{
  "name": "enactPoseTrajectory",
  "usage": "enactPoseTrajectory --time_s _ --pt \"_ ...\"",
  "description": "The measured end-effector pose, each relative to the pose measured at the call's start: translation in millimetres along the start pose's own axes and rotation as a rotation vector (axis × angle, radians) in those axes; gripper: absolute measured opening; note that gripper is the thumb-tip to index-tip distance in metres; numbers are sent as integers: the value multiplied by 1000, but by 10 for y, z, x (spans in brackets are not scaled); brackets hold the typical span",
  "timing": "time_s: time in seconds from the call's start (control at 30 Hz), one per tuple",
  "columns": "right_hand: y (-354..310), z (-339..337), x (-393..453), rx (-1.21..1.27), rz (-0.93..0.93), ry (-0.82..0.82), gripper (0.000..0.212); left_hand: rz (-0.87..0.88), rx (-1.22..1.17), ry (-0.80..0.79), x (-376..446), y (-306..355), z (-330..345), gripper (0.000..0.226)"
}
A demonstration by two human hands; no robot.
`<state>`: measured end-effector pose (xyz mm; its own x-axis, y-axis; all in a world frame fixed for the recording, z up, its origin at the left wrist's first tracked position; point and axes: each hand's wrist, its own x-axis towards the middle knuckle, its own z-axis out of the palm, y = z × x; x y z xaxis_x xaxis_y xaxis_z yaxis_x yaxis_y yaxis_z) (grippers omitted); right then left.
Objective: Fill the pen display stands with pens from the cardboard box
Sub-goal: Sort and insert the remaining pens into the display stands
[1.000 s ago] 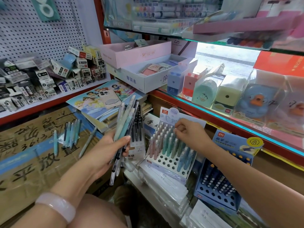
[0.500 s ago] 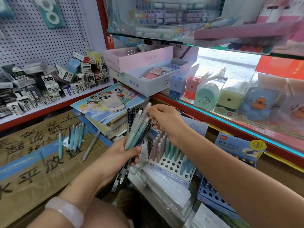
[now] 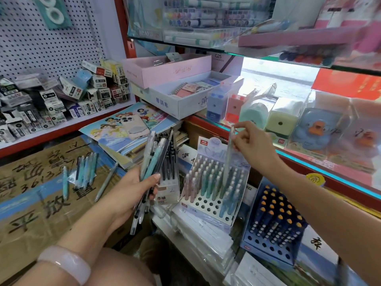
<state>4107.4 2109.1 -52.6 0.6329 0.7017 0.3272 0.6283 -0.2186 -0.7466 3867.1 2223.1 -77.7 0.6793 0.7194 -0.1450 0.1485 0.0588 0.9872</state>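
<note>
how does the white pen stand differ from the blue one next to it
The white pen stand holds pastel pens, with empty holes only in its front rows; the blue pen stand holds dark pens with orange or white tips. The right hand lowers a pen into the white one; nothing touches the blue. Both are tilted, with grids of holes.

right hand (image 3: 250, 141) lifted pen (image 3: 228, 153) over stand (image 3: 208, 205)

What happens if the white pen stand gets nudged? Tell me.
The white pen stand would probably slide or shift easily: it looks like light card and sits on plastic-wrapped packs. It is likely top-heavy, since tall pens fill its back rows and the front holes are empty.
</note>
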Motion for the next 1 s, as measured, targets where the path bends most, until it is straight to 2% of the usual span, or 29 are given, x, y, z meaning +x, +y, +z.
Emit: enactPoseTrajectory --time_s 0.2,0.33,0.63,1.0 --pt "336 214 -251 -169 1 -146 15 -9 7 18 37 -28 112 3" --pt "455 277 -327 -292 -5 -240 13 -16 11 24 66 -29 115 6" --pt "460 288 -332 -254 24 -253 12 -37 -3 24 73 -58 145 2" --pt "459 286 -356 -242 21 -259 12 -9 -6 17 25 -72 113 11"
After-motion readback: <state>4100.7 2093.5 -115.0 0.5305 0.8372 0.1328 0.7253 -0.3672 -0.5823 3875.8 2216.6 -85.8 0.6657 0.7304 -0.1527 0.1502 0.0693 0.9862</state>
